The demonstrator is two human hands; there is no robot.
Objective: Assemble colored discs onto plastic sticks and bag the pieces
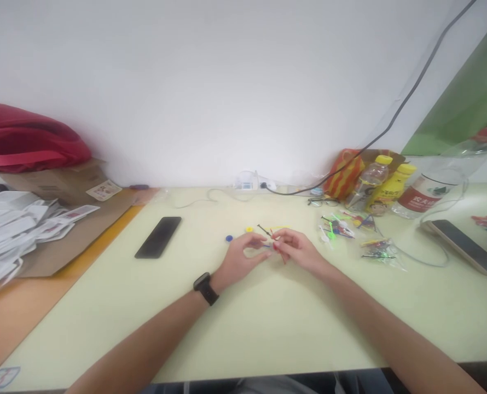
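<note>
My right hand [295,247] is closed in a pinch on a small, thin red plastic piece [284,258], partly hidden by the fingers. My left hand [245,253] is beside it, with thumb and fingers curved and a gap between them. A short blue strip [267,245] shows in that gap; whether the fingers touch it I cannot tell. Just beyond the hands are a thin black piece [263,229] and a thin yellow strip [282,226]. A blue disc [229,238] and a yellow disc [249,229] lie on the table past my left hand.
At left lie a black phone [158,237] and a pile of white packets [13,230] on cardboard. Coloured plastic pieces [336,227] and a clear bag of them [381,254] lie at right, near bottles [391,189], another phone [465,246] and a cable [416,257].
</note>
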